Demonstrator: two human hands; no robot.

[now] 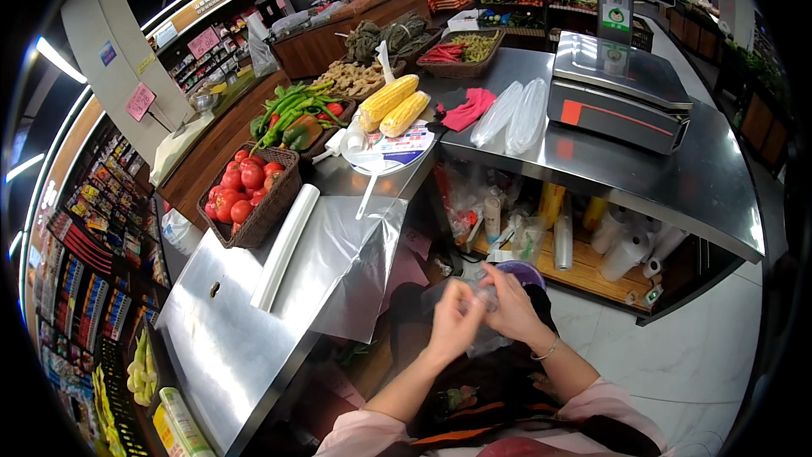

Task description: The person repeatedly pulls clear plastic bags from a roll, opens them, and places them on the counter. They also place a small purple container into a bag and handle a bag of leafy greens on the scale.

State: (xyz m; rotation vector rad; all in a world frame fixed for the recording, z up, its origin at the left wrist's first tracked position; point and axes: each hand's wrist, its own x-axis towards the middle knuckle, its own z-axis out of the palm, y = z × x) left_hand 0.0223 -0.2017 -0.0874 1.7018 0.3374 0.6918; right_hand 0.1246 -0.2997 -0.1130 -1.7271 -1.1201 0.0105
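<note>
Low in front of my body, my left hand [455,320] and my right hand [515,310] are close together, both pinching a crumpled piece of clear plastic film [485,344]. Blur hides the exact finger contact. The film hangs below my fingers over my dark apron. A purple tub [525,273] is just beyond my right hand. To the left, a roll of clear film [288,244] lies on the steel counter [219,336], its loose sheet [346,260] draped over the edge.
Wrapped corn cobs [388,101] rest by a round plate [393,162]. A tomato basket [279,219] stands at the counter's back. On the right counter are folded plastic bags [526,117], a pink cloth [469,109] and a scale [615,101]. Film rolls [625,257] fill the shelf below.
</note>
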